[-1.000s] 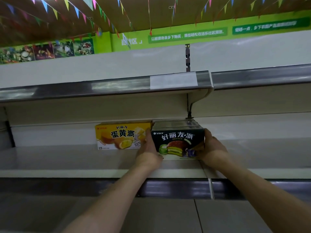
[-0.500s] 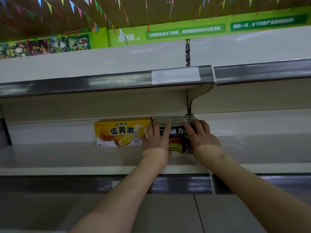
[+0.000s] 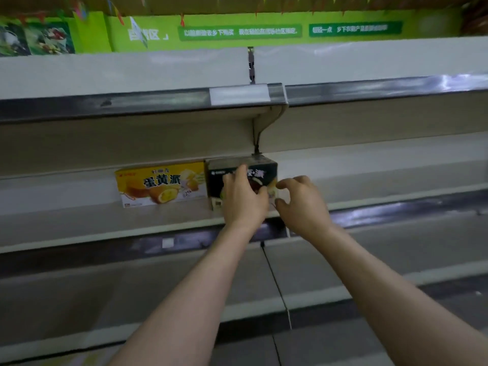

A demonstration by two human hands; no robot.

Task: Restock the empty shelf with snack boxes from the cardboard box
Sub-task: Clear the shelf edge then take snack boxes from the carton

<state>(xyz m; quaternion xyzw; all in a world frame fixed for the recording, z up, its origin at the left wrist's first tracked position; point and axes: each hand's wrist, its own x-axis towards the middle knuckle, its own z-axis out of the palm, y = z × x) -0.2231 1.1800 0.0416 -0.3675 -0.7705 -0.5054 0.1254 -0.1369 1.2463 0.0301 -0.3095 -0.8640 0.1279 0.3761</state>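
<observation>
Black box [image 3: 215, 183]: on shelf [image 3: 79, 220], touching yellow box [image 3: 161, 186] at its left.
Left hand [image 3: 244, 199]: fingers open, spread over that box's front.
Right hand [image 3: 303, 204]: fingers loosely curled, empty, near its right end.

The single head-worn camera looks forward and slightly up from close range at the shelf [image 3: 111, 220], forearms reaching into view.

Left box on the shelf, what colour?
The left box is yellow, seen in the head view.
</observation>
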